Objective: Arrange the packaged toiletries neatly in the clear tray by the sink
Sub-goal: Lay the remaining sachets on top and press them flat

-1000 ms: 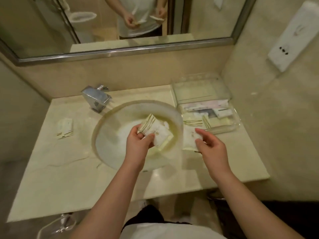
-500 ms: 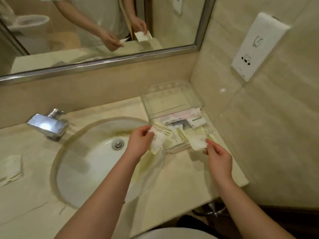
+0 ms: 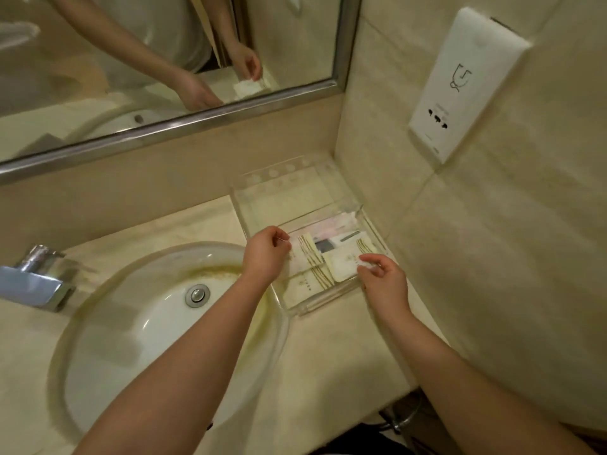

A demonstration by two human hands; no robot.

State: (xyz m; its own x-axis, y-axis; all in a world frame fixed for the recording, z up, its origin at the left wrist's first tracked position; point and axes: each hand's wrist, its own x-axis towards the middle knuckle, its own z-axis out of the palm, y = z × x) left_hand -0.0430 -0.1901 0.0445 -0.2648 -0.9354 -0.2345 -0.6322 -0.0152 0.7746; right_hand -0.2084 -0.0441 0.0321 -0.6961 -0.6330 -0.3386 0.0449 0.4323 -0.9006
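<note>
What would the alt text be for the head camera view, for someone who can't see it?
Two bare hands, left hand and right hand, place white packets into a clear tray on a beige counter, right of a round sink. A mirror runs along the back wall.

The tray (image 3: 331, 307) sits on the tabletop (image 3: 328, 362) under both hands, packets (image 3: 312, 277) between the left hand (image 3: 266, 254) and right hand (image 3: 382, 280), the sink (image 3: 157, 323) left of the left hand.
</note>
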